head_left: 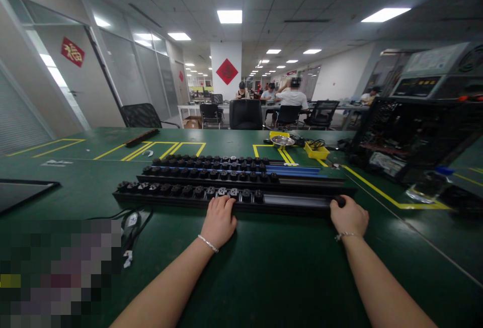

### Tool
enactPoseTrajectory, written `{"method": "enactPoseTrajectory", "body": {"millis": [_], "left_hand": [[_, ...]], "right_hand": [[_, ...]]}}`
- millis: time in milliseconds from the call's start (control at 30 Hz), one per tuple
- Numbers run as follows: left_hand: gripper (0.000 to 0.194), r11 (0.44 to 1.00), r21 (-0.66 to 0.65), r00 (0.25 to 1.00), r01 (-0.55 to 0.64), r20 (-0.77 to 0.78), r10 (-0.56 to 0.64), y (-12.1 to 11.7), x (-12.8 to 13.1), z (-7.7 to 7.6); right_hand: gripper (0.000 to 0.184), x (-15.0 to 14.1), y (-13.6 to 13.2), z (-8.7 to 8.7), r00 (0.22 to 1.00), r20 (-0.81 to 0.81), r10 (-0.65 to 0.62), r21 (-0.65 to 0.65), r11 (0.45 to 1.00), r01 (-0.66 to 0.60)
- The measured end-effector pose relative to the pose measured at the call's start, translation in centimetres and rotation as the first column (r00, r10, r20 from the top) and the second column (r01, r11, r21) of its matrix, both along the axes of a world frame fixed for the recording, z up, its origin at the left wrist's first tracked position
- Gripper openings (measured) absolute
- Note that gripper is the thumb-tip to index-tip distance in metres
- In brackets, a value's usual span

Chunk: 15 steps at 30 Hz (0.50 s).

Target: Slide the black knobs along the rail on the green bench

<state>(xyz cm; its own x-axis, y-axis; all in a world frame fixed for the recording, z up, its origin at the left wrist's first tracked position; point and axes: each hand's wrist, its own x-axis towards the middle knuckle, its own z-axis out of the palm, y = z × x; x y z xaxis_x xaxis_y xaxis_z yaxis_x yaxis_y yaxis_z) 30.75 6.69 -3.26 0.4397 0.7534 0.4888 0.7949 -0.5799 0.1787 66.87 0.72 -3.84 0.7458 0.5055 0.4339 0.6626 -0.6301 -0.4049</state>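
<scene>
Against the left fingers [222,202] and right fingers [350,204] lies the nearest black rail [296,200].

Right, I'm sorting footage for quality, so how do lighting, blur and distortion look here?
All in the head view: the nearest ceiling light is blown out white; the clear container at right looks smeared; the computer case leans, probably lens stretch; pixel blocks hide the lower left corner; left hand and right hand read fairly clearly.

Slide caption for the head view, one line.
Left hand near the middle, right hand at the right end of the front black rail on a green table.
</scene>
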Motion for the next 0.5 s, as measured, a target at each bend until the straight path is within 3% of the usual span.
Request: {"method": "enactPoseTrajectory", "body": {"millis": [500], "left_hand": [[0.042,1.000,0.010,1.000,0.002,0.004,-0.002,0.03,-0.04,-0.05]], "right_hand": [[0.042,0.54,-0.22,-0.09,1.000,0.028,0.003,0.021,1.000,-0.004]]}}
